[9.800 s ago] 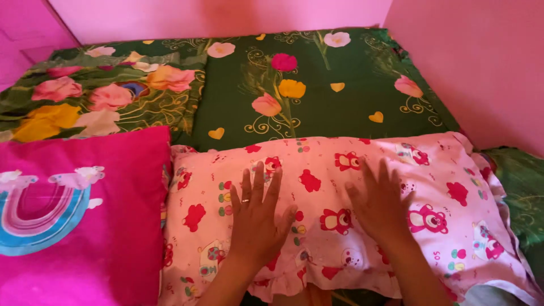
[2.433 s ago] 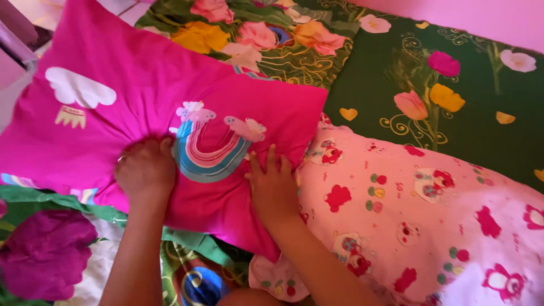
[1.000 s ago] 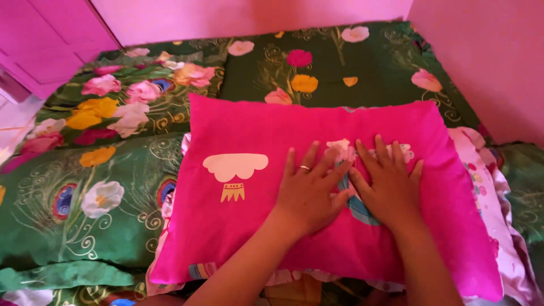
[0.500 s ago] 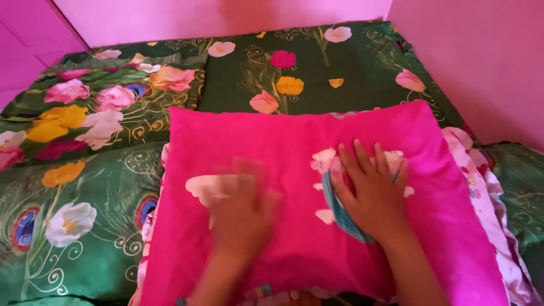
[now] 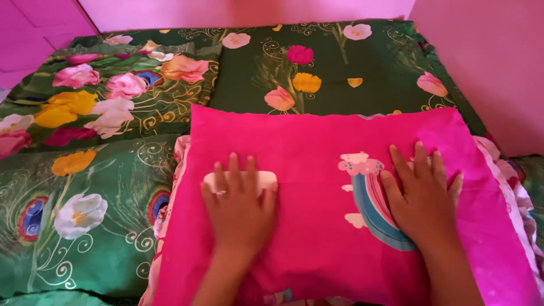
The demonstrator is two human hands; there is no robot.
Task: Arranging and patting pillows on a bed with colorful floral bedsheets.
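pink pillow (image 5: 334, 170) under left hand (image 5: 238, 212), right hand (image 5: 422, 198)

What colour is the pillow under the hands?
Bright pink pillow with a rainbow picture, head view.

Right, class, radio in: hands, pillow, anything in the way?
Left hand and right hand flat, open on pink pillow. Pillow lies atop paler patterned one. Nothing blocking.

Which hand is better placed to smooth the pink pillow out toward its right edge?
Probably the right hand: it lies flat on the pink pillow over the rainbow print, nearer that edge. The left hand rests nearer the other side.
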